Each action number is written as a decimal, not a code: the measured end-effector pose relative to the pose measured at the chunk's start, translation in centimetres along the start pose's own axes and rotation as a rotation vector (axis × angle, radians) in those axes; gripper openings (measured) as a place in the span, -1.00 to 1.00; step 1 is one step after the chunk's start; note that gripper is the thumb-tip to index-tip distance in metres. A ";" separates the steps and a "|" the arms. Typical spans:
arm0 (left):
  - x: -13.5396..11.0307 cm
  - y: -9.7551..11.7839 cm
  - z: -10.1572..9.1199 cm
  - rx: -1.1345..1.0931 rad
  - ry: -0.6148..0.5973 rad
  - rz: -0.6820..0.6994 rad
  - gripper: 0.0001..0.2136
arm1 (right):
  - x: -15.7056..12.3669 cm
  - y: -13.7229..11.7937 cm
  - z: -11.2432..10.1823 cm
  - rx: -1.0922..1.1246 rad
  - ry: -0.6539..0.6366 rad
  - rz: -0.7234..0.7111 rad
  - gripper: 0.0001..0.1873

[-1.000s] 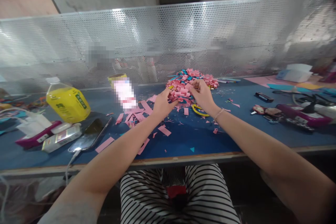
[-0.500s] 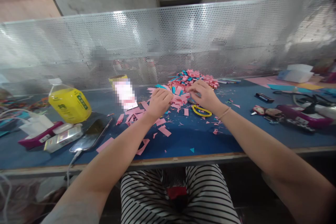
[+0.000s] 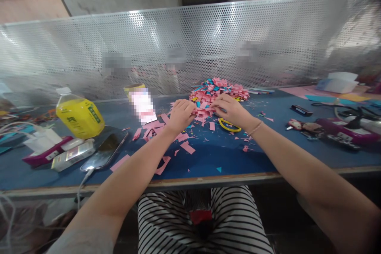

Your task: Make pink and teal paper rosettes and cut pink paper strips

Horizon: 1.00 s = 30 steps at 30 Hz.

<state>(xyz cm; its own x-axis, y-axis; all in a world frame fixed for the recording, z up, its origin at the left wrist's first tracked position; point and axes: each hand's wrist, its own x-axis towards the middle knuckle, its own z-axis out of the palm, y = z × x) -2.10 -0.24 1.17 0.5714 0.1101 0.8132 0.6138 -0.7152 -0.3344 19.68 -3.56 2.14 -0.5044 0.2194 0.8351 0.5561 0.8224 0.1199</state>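
Note:
My left hand [image 3: 182, 112] is closed, its fingers curled round a paper strip that is mostly hidden by the hand. Facing it, my right hand [image 3: 230, 109] pinches with thumb and forefinger at the pink paper [image 3: 204, 110] between the two hands. Just behind them rises a heap of folded pink and blue paper pieces [image 3: 218, 85]. Yellow-handled scissors [image 3: 229, 125] lie under my right hand, their blades hidden. Loose pink strips [image 3: 187, 147] and small scraps are scattered around my left wrist.
A lit phone [image 3: 143, 107] leans against a yellow roll at left. Nearer are a bottle of yellow liquid [image 3: 79, 117], a charging phone [image 3: 104, 151] and a purple power strip [image 3: 44, 154]. Keychains [image 3: 303, 129] and cables lie right. A perforated metal screen [image 3: 193, 39] closes the back.
My right hand has moved slightly down and left, closing on the paper by my left hand. The blue and pink strips that stuck out behind my left hand no longer show there.

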 end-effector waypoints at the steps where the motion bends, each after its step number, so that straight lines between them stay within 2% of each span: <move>1: 0.0 0.1 0.1 -0.024 -0.021 -0.036 -0.97 | 0.0 0.1 0.1 0.007 -0.002 0.030 -0.84; 6: 0.1 0.6 0.2 -0.127 -0.138 -0.220 -0.93 | -0.2 0.4 0.8 0.066 0.008 0.223 -0.84; 11: 0.5 1.2 -0.1 -0.266 -0.225 -0.446 -0.82 | -0.3 0.7 0.8 0.195 -0.056 0.402 -0.79; 17: 0.7 1.5 0.1 -0.494 -0.260 -0.597 -0.76 | -0.3 0.8 0.5 0.311 -0.112 0.588 -0.74; 23: 0.8 1.7 0.5 -0.609 -0.269 -0.695 -0.72 | -0.2 0.7 0.6 0.516 -0.117 0.705 -0.68; 30: 0.8 1.8 0.9 -0.699 -0.251 -0.775 -0.74 | -0.3 0.9 0.7 0.569 -0.092 0.710 -0.71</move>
<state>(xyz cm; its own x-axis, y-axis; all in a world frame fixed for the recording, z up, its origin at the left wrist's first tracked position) -0.03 -0.78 0.80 0.3046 0.7856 0.5386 0.4546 -0.6168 0.6426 19.88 -2.48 1.65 -0.2329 0.7932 0.5626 0.3589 0.6078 -0.7083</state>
